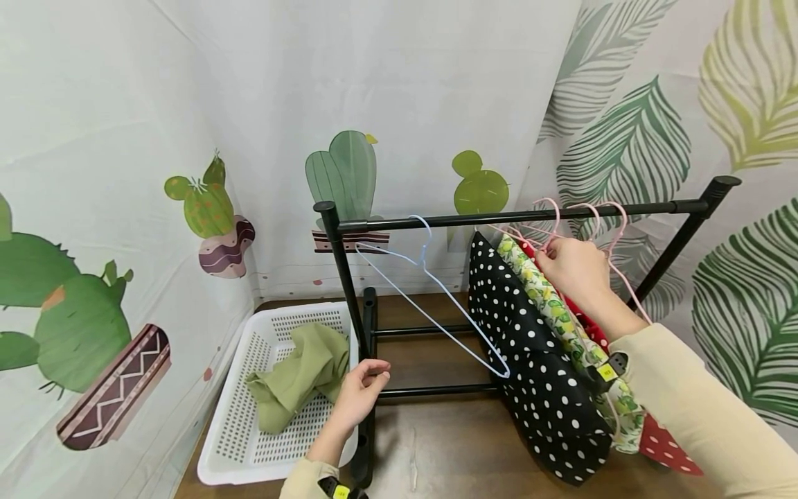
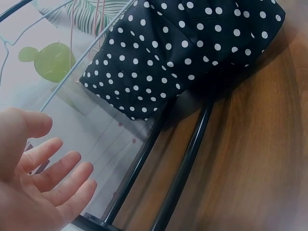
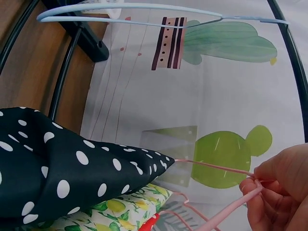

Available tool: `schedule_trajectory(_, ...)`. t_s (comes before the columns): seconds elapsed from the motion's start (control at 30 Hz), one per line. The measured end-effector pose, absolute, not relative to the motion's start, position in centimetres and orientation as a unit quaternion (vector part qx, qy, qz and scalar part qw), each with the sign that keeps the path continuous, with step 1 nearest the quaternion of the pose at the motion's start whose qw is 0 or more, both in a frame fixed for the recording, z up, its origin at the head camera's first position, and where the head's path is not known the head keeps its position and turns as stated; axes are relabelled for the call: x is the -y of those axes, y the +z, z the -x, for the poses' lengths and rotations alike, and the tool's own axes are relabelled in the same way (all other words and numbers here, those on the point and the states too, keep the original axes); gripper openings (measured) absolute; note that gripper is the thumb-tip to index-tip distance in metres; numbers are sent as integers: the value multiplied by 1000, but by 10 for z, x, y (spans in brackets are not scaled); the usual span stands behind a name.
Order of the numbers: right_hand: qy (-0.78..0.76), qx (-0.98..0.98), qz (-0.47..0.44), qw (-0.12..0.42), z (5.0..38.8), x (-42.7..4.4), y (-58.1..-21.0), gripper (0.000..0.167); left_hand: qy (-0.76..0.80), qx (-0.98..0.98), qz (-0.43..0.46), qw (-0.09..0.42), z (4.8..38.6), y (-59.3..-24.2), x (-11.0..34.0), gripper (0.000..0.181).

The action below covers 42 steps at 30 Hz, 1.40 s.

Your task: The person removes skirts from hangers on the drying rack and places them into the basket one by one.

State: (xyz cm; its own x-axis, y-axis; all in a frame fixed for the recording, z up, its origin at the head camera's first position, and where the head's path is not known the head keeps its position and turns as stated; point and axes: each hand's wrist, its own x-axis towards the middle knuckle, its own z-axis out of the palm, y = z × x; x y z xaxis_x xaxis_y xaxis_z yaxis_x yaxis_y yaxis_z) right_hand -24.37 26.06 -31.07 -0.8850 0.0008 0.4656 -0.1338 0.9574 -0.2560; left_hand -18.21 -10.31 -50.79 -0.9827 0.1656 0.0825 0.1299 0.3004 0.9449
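Curtain (image 1: 399, 83) behind pinched hanger (image 3: 232, 207); label (image 1: 606, 373) unreadable.

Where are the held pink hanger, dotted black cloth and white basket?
Held pink hanger (image 3: 232, 207): right wrist view, thick-looking length of bar.
Dotted black cloth (image 2: 163, 57): left wrist view, its middle.
White basket (image 1: 237, 419): head view, bare perforated inside.

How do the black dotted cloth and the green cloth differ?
Pattern: the black dotted cloth has white dots; the green cloth looks plain. Pose: the black one hangs on a pink hanger pinched by the right hand; the green one lies crumpled in the white basket. Both are fabric.
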Motion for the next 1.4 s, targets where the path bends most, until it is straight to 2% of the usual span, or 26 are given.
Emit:
schedule_trajectory(0.6, 145, 954, -60, 257, 240, -248, -304, 41, 596, -799, -75, 23, 194, -511, 81, 32)
schedule_trajectory(0.9, 141, 953, -68, 260, 240, -244, -303, 41, 617, -782, -81, 26, 190, -494, 68, 37)
schedule_trajectory(1.23, 140, 953, -72, 258, 239, -238, -299, 38, 633, -771, -69, 17, 206, -524, 60, 45)
schedule_trajectory(1.4, 137, 951, -73, 266, 241, -235, -298, 37, 654, -754, -62, 25, 203, -512, 54, 47)
